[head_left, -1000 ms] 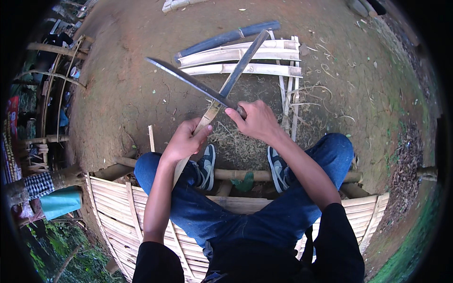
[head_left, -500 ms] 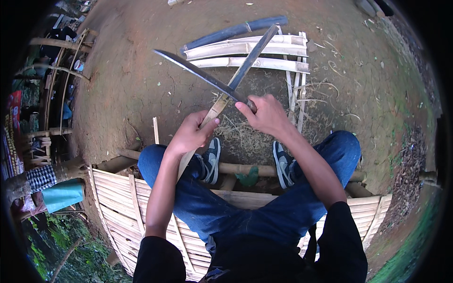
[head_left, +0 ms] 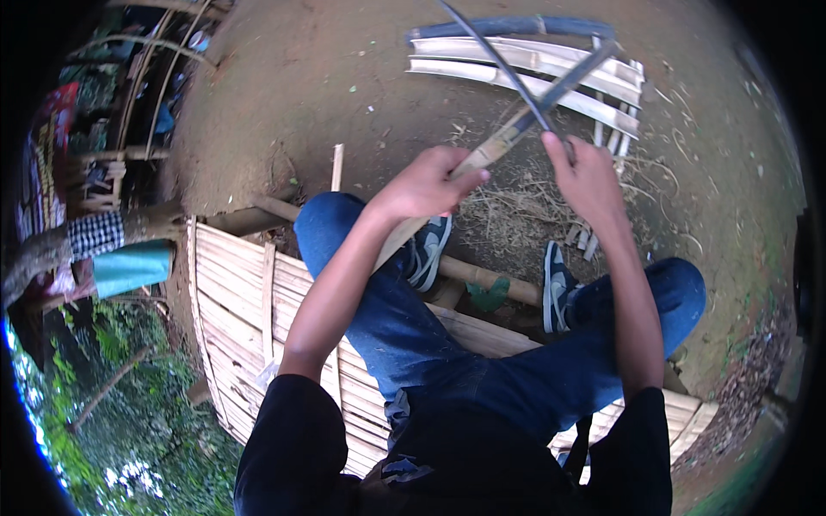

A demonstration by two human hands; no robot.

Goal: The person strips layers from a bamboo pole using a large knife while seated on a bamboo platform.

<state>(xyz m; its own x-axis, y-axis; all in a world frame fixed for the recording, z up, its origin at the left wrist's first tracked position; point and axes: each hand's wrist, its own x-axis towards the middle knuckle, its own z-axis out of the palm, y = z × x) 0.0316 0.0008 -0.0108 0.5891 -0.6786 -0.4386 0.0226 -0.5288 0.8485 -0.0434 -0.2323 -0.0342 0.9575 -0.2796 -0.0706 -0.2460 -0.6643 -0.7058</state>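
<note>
My left hand (head_left: 428, 181) is closed around a long split bamboo strip (head_left: 492, 149). The strip slants from beside my left thigh up to the far right, pale near my hand and dark toward its far end. My right hand (head_left: 587, 176) grips a machete by its handle, which the fingers mostly hide. Its narrow dark blade (head_left: 495, 57) points away and to the left, crossing the strip beyond my left hand. At the crossing the two appear to touch. The far end of the strip is blurred.
Split bamboo lengths (head_left: 516, 76) lie on the dirt ground ahead, beside a dark bamboo piece (head_left: 499, 28). Shavings (head_left: 525, 202) litter the soil before my shoes. I sit on a bamboo slat bench (head_left: 225, 288). A turquoise cloth (head_left: 133, 268) hangs at left.
The whole view has shifted and turned. The machete blade has swung from pointing left to pointing more away from me, and its crossing lies farther along the strip. Both hands keep their holds.
</note>
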